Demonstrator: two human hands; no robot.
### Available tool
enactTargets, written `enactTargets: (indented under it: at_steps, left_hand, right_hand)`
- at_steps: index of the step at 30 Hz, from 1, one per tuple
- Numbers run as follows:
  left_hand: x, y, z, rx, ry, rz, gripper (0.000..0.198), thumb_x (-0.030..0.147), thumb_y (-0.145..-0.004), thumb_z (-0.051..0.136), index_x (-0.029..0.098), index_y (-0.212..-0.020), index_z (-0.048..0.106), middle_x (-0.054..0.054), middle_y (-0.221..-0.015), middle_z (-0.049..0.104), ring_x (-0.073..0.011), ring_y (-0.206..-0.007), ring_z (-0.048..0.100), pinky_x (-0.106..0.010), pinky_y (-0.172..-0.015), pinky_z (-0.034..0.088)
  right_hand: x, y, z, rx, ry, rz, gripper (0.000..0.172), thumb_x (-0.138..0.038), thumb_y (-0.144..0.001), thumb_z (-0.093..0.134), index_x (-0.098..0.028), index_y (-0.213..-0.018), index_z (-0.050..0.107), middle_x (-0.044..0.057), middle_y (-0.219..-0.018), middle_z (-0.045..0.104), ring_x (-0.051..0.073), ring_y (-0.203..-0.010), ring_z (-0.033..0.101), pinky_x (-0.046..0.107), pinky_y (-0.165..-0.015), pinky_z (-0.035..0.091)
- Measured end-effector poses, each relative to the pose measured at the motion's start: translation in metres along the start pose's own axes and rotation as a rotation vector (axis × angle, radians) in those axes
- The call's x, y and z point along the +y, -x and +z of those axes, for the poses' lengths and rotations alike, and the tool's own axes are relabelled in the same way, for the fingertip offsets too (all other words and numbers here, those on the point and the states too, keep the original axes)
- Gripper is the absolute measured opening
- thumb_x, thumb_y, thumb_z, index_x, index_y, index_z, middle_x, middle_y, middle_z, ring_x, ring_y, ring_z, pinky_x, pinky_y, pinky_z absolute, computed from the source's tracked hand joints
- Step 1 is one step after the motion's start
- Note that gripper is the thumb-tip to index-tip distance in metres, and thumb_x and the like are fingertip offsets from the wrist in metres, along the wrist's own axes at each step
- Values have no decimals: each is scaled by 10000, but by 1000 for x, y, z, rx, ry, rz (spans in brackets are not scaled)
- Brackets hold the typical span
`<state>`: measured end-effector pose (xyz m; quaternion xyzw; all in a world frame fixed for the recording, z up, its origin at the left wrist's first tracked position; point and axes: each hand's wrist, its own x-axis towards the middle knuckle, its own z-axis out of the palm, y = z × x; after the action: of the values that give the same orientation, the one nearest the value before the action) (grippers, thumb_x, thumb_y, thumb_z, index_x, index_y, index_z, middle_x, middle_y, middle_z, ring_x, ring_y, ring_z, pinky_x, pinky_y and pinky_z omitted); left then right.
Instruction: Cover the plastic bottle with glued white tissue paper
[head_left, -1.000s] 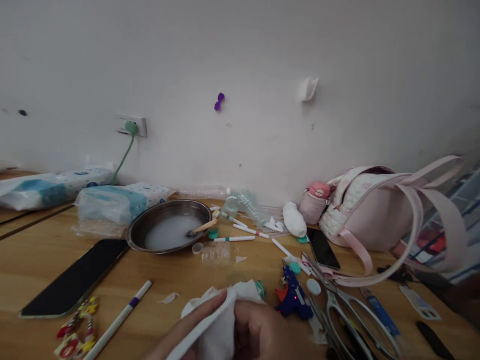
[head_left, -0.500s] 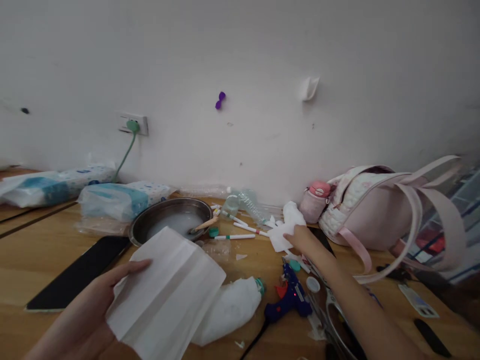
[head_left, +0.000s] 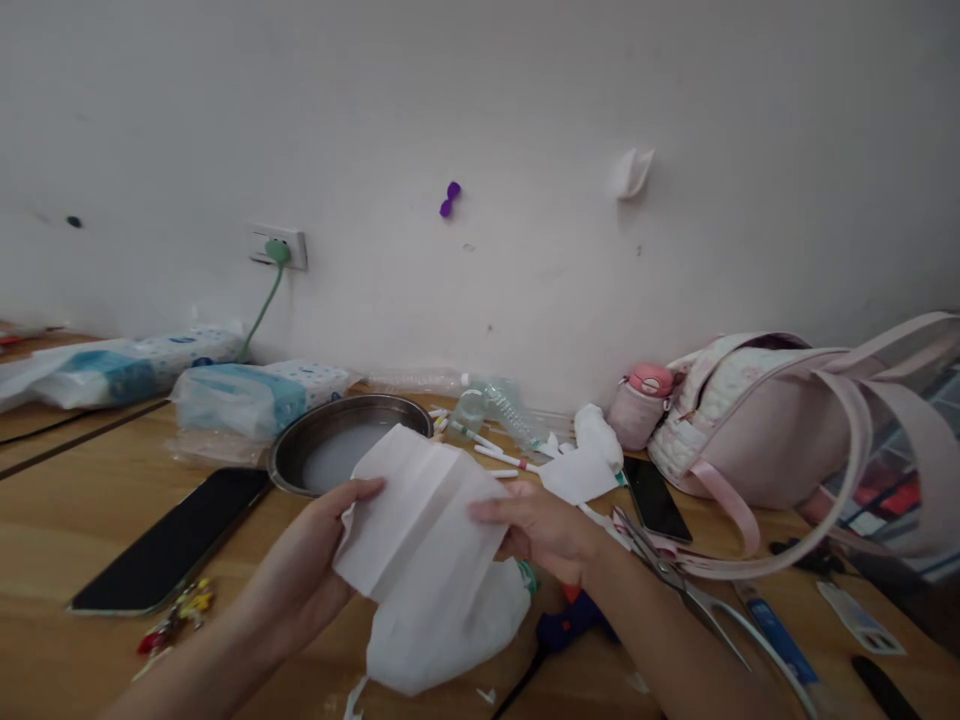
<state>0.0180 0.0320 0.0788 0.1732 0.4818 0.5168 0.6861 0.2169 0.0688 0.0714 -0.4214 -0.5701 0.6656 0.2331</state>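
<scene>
A white paper tissue [head_left: 420,510] with fold creases is held up between both hands. My left hand [head_left: 322,550] pinches its left edge, thumb on top. At the right edge my right hand [head_left: 544,525] grips it, also thumb uppermost. Below and partly behind the tissue lies a bottle wrapped in white [head_left: 457,635], its green neck showing at the right. A blue glue gun [head_left: 566,625] lies partly hidden under my right forearm. Behind the tissue stands a metal bowl [head_left: 281,455] of cloudy whitish liquid.
Scissors [head_left: 697,595], a phone [head_left: 656,500] and a pink bag [head_left: 765,430] are on the right. A dark tablet-like slab [head_left: 172,540] and tissue packs [head_left: 240,395] lie left. Pens [head_left: 506,458], a clear plastic bottle [head_left: 510,405] and white paper [head_left: 581,472] sit near the wall.
My right hand has come back from the white paper near the wall and taken the tissue's right edge. My left hand has moved right and a little up with the tissue.
</scene>
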Motion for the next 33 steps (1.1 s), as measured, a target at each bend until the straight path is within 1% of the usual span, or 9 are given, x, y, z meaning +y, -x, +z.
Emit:
enactTargets:
  at_steps: [5,9,12,15,19,21,27,29,33]
  left_hand:
    - [-10,-4,-17,-152,-339,174,823,159,-660,660,309,-1346,231,53,-790,636,-139,-602,624,-213,-528,495]
    - [-29,-21,-44,-311,-517,129,982,267,-580,681,269,-1345,65,20,-799,650,-201,-666,639,-276,-577,472]
    - [-44,-32,-66,-341,-649,101,879,284,-589,630,283,-1301,114,2,-859,653,-199,-658,632,-298,-582,472]
    - [-45,-33,-78,-248,-896,164,569,340,-647,586,271,-1176,388,-7,-926,626,-184,-656,618,-325,-633,503]
    - [-24,-25,-66,-38,-1221,630,274,389,-767,488,194,-886,639,-55,-944,617,-271,-967,591,-393,-905,447]
    - [-16,-21,-52,-64,-1245,738,299,353,-828,444,203,-1008,629,-61,-1155,585,-267,-1161,490,-377,-1034,331]
    - [-36,-19,-28,-508,-1521,695,546,416,-815,553,259,-1326,444,-85,-1418,452,-286,-1266,429,-435,-1061,317]
    - [-45,-18,-27,-522,-1578,665,612,414,-794,583,253,-1356,401,-110,-1429,430,-298,-1271,426,-463,-1048,336]
    - [-54,-7,-25,-498,-1731,647,667,365,-733,656,249,-1345,415,-116,-1396,452,-310,-1255,447,-475,-1026,372]
  right_hand:
    - [12,-1,-25,105,96,76,404,-359,-662,641,-155,-1009,599,78,-921,685,176,-754,637,300,-642,501]
    - [33,-8,-31,164,346,51,245,-264,-605,697,-143,-808,636,29,-773,672,168,-696,608,258,-605,449]
    - [44,-11,-27,234,533,19,266,-239,-597,707,-155,-841,642,29,-811,675,194,-756,610,262,-619,433]
    - [45,-10,-23,316,698,2,409,-261,-597,731,-164,-981,628,57,-884,672,240,-818,609,320,-675,440]
    - [33,-5,-12,410,889,-122,330,-125,-710,635,-113,-1038,604,131,-1082,616,261,-1030,544,383,-875,394]
    - [26,-2,-1,412,961,-210,209,-77,-807,505,-107,-974,628,133,-1110,602,228,-1070,523,354,-922,374]
    - [32,16,25,192,1130,-367,439,-373,-873,528,-106,-1221,546,152,-1260,568,286,-1197,467,467,-1052,293]
    - [46,24,24,137,1220,-385,635,-500,-860,504,-59,-1312,448,197,-1351,480,312,-1275,392,505,-1089,230]
    - [82,37,14,208,1474,-552,691,-551,-837,501,-31,-1290,460,224,-1284,532,344,-1166,522,531,-983,404]
